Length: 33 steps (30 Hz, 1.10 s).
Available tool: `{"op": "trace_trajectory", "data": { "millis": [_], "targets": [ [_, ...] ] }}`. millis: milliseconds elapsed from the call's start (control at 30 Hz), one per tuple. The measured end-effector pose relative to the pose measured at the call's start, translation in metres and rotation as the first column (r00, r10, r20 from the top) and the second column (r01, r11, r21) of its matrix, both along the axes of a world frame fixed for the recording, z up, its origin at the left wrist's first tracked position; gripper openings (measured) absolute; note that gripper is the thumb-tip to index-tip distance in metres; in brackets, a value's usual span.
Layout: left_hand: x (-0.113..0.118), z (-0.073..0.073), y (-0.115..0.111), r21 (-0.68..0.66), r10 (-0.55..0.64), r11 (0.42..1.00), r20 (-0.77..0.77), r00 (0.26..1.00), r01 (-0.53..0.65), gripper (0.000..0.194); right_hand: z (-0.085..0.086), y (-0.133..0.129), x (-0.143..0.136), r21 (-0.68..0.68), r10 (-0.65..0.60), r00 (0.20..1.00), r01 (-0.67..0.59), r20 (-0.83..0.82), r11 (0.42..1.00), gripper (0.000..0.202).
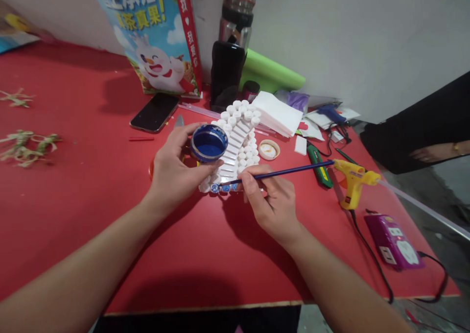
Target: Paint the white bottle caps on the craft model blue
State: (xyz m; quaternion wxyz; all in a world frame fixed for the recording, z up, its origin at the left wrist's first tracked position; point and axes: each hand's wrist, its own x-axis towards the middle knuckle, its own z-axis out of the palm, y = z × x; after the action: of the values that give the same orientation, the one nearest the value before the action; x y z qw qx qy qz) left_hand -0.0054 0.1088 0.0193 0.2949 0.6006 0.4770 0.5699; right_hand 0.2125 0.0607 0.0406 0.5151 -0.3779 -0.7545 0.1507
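Now two hands work: left (172, 169) grips one paint pot (208, 143), right (270, 201) pinches one brush (279, 172).

Foam model (237, 144) lying mid worktop (91, 186). Paint cup (208, 143) sitting at its left edge in left hand (175, 169); right hand (271, 201) lying just right of model's near end, brush (279, 172) pointing left at it. Phone (154, 111) lying behind-left, carton (154, 34) standing behind it. Glue gun (352, 180) resting right, power strip (392, 240) lying right of it, nearer. Tape roll (269, 150) sitting between model and gun.
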Motion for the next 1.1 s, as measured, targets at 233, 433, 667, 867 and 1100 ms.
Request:
{"op": "trace_trajectory", "data": {
  "millis": [233, 433, 667, 867, 1100],
  "targets": [
    [0.0, 0.0009, 0.0005, -0.009, 0.005, 1.0, -0.003, 1.0, -0.005, 0.07, 0.0007, -0.0013, -0.0026, -0.02, 0.068, 0.998, -0.068, 0.004, 0.997, 0.016],
    [0.0007, 0.0027, 0.0006, -0.021, 0.004, 1.0, -0.016, 1.0, -0.004, 0.074, 0.0003, -0.0009, -0.0024, 0.001, 0.07, 0.997, -0.07, 0.021, 0.998, 0.012],
    [0.0009, 0.0023, 0.0008, -0.019, 0.008, 1.0, -0.026, 1.0, -0.009, 0.073, 0.0016, -0.0021, -0.0013, -0.028, 0.064, 0.998, -0.064, 0.004, 0.998, 0.013],
    [0.0004, 0.0026, -0.0001, -0.014, 0.013, 1.0, -0.033, 0.999, -0.013, 0.072, 0.0001, -0.0008, -0.0024, -0.009, 0.068, 0.998, -0.067, 0.015, 0.998, 0.012],
    [0.0012, 0.0033, -0.0004, -0.021, 0.007, 1.0, -0.02, 1.0, -0.008, 0.072, -0.0008, -0.0015, -0.0031, -0.012, 0.068, 0.998, -0.067, 0.019, 0.998, 0.012]
  ]
}}
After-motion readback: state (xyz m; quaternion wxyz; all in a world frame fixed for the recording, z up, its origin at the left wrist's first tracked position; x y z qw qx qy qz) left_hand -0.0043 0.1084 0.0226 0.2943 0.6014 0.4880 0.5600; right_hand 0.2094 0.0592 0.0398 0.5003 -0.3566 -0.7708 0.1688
